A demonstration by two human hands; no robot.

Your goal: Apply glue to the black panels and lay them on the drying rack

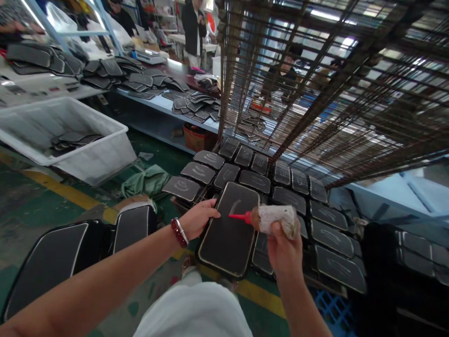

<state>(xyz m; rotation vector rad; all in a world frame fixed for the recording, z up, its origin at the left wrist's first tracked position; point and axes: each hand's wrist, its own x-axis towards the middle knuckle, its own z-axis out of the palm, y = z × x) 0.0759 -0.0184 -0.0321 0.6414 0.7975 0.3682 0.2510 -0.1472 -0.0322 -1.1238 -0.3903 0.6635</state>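
My left hand (199, 218) grips the left edge of a dark padded panel (229, 238) with rounded corners and a pale border line, its thumb and fingers at the rim. Wrapped in my right hand (286, 243) is a squeeze bottle (277, 219) with a whitish label and a red nozzle, tipped sideways. The nozzle tip points left, over the upper part of the panel, close to a pale curved streak. Whether the tip touches the surface I cannot tell. Behind and to the right, several similar panels (329, 236) lie in rows, many bearing pale streaks.
A wire rack (315, 93) slants over the rows of panels. At left stands a white plastic bin (94, 159) with dark pieces inside. Stacked dark pieces (150, 82) cover the bench behind. More panels (49, 262) lie at lower left, near a green cloth (147, 181). People are in the background.
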